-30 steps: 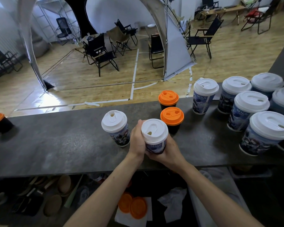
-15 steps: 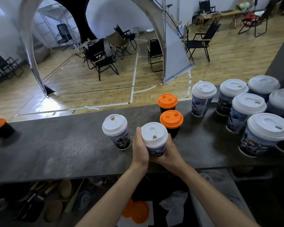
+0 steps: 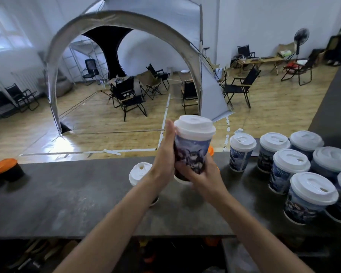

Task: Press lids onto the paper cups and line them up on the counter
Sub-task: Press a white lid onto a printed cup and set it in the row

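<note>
Cups with white lids (image 3: pixel 311 196) stand clustered on the right of the dark counter (image 3: pixel 67 203), and their contents are hidden under the lids. The held paper cup (image 3: pixel 191 152), which sat low over the counter half a second ago, is now lifted well above it and tilted, its printed side facing the camera and its white lid (image 3: pixel 194 126) pressed on. The left hand (image 3: pixel 164 154) lies flat against the cup's left side with fingers straight, and the right hand (image 3: pixel 200 174) wraps its fingers around the lower part and base. Another lidded cup (image 3: pixel 140 174) stands on the counter just left of the hands, partly behind the left forearm. Two black cups with orange lids (image 3: pixel 4 168) sit at the far left edge.
</note>
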Tool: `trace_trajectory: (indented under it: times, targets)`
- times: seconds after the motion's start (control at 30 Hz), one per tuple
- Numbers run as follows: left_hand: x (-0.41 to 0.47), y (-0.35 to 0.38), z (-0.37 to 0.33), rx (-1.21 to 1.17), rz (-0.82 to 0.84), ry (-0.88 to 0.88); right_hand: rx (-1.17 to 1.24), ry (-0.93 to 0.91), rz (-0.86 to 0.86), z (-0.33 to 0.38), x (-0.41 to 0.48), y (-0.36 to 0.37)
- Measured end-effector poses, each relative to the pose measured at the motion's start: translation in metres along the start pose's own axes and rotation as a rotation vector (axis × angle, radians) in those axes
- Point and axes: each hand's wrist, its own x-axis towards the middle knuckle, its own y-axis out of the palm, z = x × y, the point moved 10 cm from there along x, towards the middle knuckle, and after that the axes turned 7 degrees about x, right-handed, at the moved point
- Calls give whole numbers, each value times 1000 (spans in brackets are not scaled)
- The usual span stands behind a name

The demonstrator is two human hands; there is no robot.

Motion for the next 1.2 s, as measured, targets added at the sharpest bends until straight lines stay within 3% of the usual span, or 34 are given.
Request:
trace_trajectory:
  times: [0.07, 0.13, 0.2, 0.3, 0.67, 0.87, 1.2]
  targets:
    - [17, 4, -59, 34, 91, 149, 29, -46, 33, 48, 28, 6]
    - [42, -4, -108, 92, 50, 275, 42, -82, 63, 91, 58, 11]
    - [63, -11, -144, 70, 6, 311, 10, -109, 65, 126, 84, 14]
    - [83, -6, -175, 16, 74, 323, -63, -122, 37, 156, 112, 16]
    - [102, -11, -223, -169, 125, 307, -39, -161, 95, 212, 134, 35]
    - [105, -26, -241, -217, -22, 368, -61, -191, 30, 224, 142, 27]
    - [102, -30, -261, -257, 6, 420, -157, -447, -158, 257, 126, 20]
